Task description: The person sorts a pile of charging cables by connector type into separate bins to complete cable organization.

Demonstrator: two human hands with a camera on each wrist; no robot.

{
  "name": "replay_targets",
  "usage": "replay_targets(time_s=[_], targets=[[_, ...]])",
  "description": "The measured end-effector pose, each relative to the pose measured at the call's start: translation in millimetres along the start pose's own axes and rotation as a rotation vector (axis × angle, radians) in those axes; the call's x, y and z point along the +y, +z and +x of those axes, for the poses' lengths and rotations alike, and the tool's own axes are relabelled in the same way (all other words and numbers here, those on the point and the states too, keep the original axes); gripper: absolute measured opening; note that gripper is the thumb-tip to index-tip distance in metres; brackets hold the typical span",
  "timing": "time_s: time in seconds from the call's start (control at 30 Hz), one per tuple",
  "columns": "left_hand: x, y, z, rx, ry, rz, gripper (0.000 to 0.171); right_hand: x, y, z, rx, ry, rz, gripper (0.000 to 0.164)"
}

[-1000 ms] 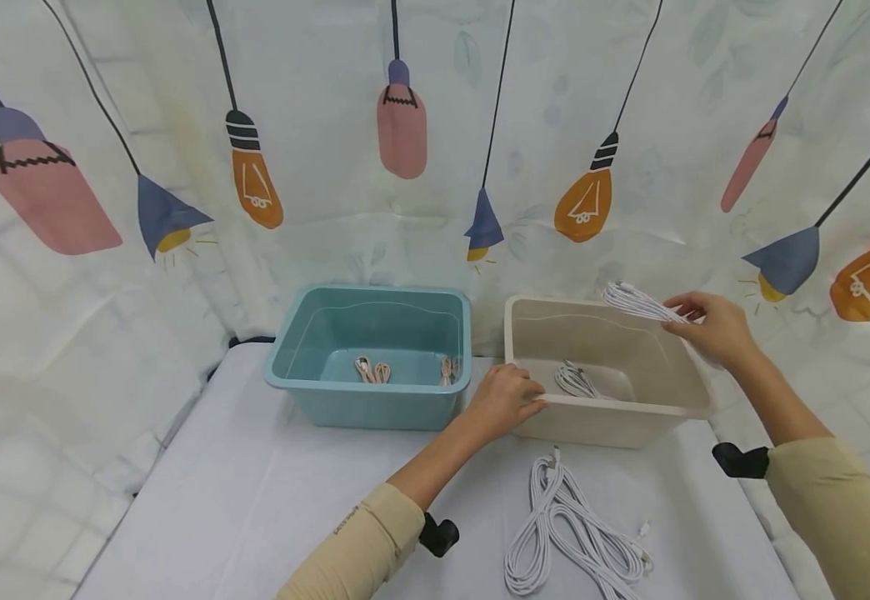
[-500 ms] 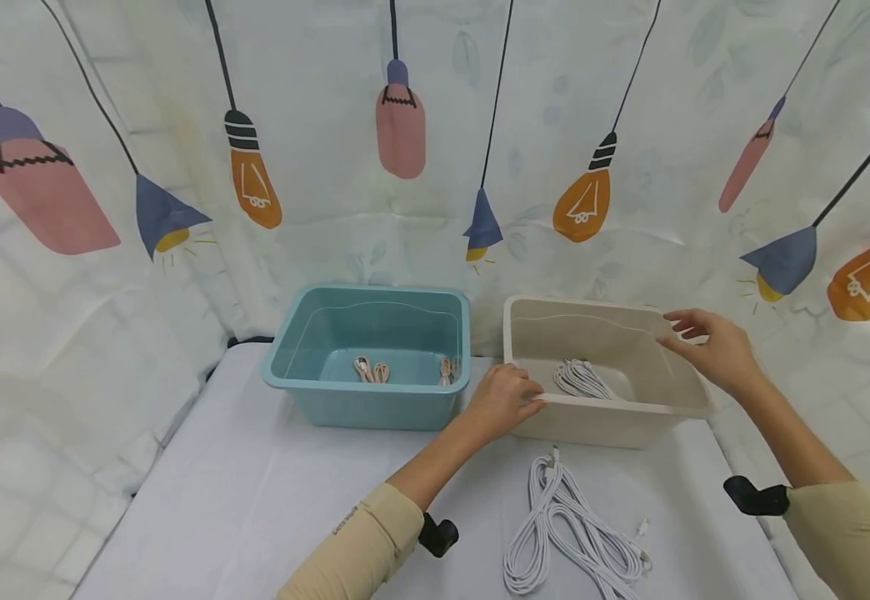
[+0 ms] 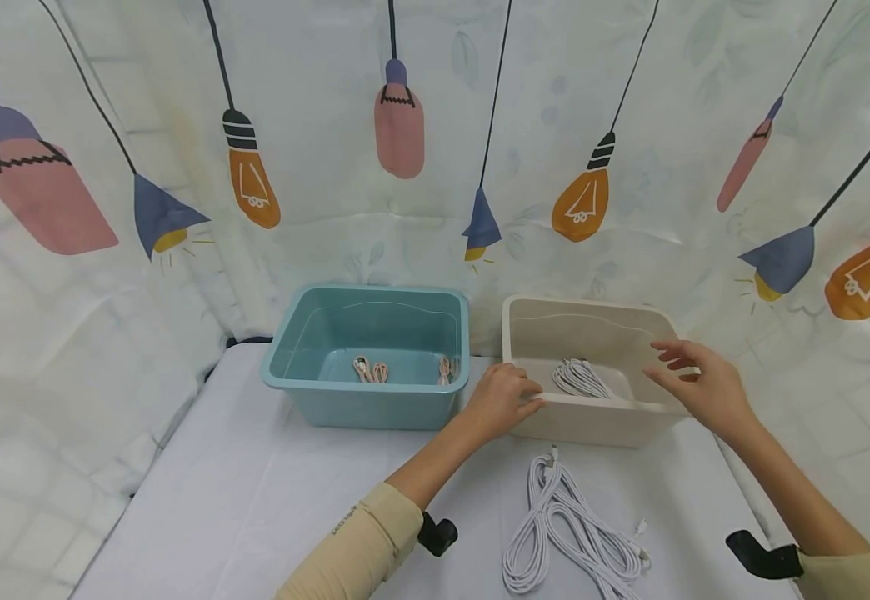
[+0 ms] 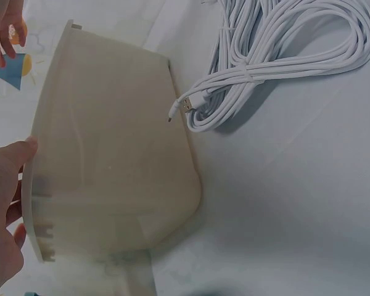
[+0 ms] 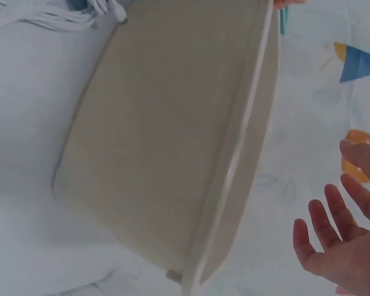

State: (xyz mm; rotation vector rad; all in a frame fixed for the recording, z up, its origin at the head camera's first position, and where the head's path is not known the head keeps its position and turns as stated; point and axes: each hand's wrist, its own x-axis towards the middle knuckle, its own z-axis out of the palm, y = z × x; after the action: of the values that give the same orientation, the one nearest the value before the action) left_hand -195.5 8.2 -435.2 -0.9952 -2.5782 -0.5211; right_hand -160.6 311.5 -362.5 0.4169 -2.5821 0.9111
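Note:
A beige plastic bin stands on the right, with coiled white cables lying inside. My left hand grips its front rim near the left corner; in the left wrist view the thumb and fingers lie on either side of that rim. Over the right end of the bin, my right hand is held with loosely bent fingers and nothing in them. In the right wrist view this hand is apart from the rim. Long white cables, bundled in loops, lie on the table in front of the bin.
Left of the beige bin stands a blue-green bin holding a few small coiled pinkish cables. A white cloth covers the table. Behind both bins hangs a curtain printed with lamps and bulbs.
The right hand has let go of a bundle of white cable, which dropped into the beige bin. That hand then moved down and slightly nearer. The left hand stayed on the rim.

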Motion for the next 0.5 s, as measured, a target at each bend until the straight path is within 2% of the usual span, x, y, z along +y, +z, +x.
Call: replay_targets(time_s=[0.23, 0.5], targets=[[-0.1, -0.8, -0.3, 0.006, -0.002, -0.009, 0.019, -9, 20, -21, -0.025, -0.035, 0.04, 0.04], [-0.6, 0.4, -0.8, 0.013, 0.006, -0.011, 0.018, -10, 54, -44, -0.05, -0.124, 0.031, 0.042]])
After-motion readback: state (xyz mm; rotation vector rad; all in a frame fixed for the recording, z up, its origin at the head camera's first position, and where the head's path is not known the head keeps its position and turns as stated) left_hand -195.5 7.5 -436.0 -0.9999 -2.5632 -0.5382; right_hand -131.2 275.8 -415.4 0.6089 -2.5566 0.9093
